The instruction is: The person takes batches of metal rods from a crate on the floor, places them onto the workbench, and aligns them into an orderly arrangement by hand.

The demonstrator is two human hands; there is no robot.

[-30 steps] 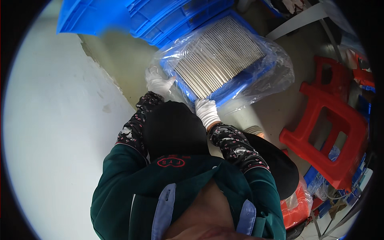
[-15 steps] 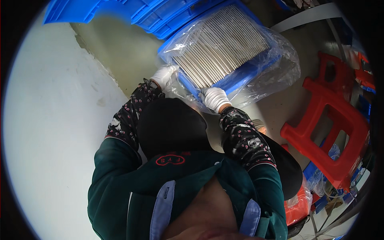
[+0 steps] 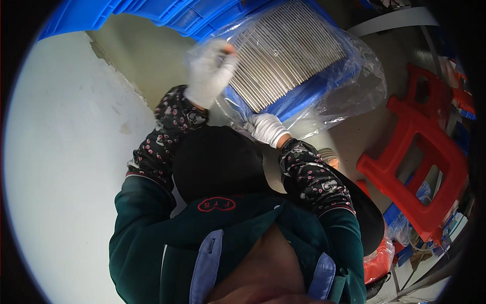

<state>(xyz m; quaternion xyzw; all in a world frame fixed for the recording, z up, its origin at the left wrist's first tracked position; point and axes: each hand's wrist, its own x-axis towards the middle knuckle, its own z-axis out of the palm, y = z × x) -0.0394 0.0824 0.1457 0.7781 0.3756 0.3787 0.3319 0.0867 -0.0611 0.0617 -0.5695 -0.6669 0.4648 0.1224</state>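
A blue crate [image 3: 296,103] lined with a clear plastic bag [image 3: 365,83] holds many thin metal rods [image 3: 288,53] laid side by side in a row. At the crate's left edge, my left hand [image 3: 210,73], in a white glove with a bare fingertip showing, is raised and slightly blurred. Its fingers curl in a pinch, with a faint fold of the clear film around them. My right hand [image 3: 267,128], also white-gloved, is closed on the bag's gathered edge at the crate's near corner. Its fingertips are partly hidden by the film.
Stacked blue crates [image 3: 182,20] stand behind and to the left. A red plastic stool [image 3: 400,152] lies to the right, with bagged items [image 3: 402,228] beyond it. A pale panel [image 3: 76,167] fills the left side. My dark-clad knee [image 3: 217,162] is close below the crate.
My left hand has risen from the crate's near left corner up along its left side. My right hand has shifted slightly left and down, still at the bag's near edge.
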